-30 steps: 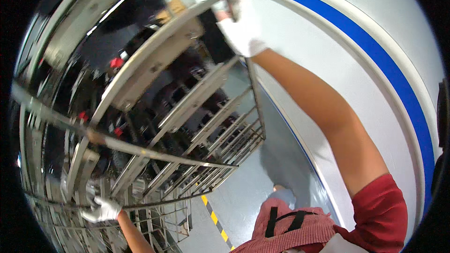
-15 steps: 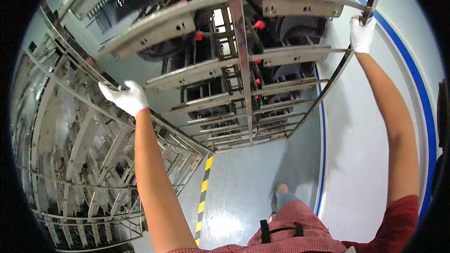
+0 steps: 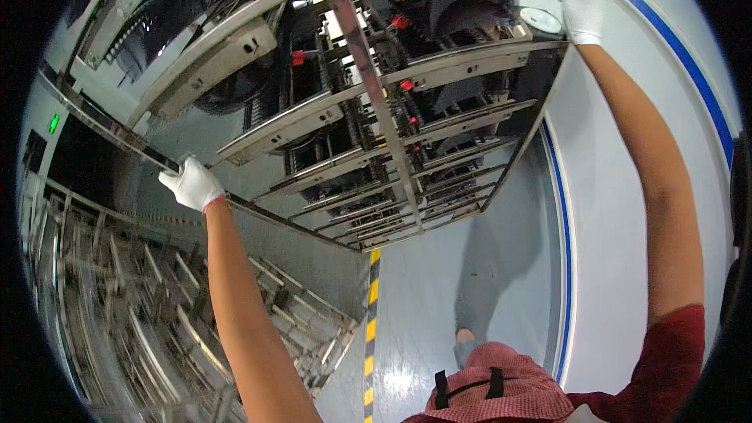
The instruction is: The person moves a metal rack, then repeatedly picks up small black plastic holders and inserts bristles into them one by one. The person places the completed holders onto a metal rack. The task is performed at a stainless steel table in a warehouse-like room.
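In front of me stands a tall metal rack (image 3: 360,59) with a central post, several crossbars, slotted plates and small red clips. Dark round objects sit behind its bars. My left hand (image 3: 193,185), in a white glove, is closed round the rack's left upright. At the upper right, my right hand (image 3: 583,17), gloved too, grips the right upright near the picture's top edge; part of its fingers is hidden behind the post.
A second metal rack (image 3: 141,305), blurred, stands close on my left. The white wall (image 3: 607,266) with a blue stripe runs along my right. Yellow-and-black tape (image 3: 371,298) marks the grey floor (image 3: 423,305). A green lit sign (image 3: 54,123) hangs far left.
The second rack has shifted back and down past my left arm, uncovering a dark opening and the green sign. My left hand has closed more tightly round the upright.
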A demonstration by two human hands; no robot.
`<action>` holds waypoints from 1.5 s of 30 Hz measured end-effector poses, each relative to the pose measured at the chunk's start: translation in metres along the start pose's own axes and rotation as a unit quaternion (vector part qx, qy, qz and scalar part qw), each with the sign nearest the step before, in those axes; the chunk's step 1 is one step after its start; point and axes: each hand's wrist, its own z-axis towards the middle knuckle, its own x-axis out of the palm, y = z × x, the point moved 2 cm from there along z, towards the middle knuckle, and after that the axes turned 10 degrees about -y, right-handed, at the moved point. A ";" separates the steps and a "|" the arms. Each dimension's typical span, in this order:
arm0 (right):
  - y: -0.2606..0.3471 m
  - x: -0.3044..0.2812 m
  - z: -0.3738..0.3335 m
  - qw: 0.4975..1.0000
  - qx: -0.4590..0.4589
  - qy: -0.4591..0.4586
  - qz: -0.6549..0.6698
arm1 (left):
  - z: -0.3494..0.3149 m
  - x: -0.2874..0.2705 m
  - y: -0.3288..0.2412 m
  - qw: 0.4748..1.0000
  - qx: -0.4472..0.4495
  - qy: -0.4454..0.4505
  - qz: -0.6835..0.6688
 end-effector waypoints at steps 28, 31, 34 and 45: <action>-0.044 -0.051 -0.052 0.983 0.174 -0.006 -0.065 | -0.031 0.035 0.022 0.949 -0.136 0.204 -0.200; -0.058 -0.051 -0.051 0.975 0.014 -0.169 -0.142 | -0.028 0.036 0.014 0.950 -0.115 0.219 -0.189; -0.053 -0.063 -0.069 0.981 0.178 -0.072 -0.027 | -0.035 0.043 0.029 0.924 -0.162 0.269 -0.220; -0.060 -0.069 -0.074 0.977 0.200 -0.066 -0.020 | -0.036 0.064 0.043 0.876 -0.173 0.351 -0.282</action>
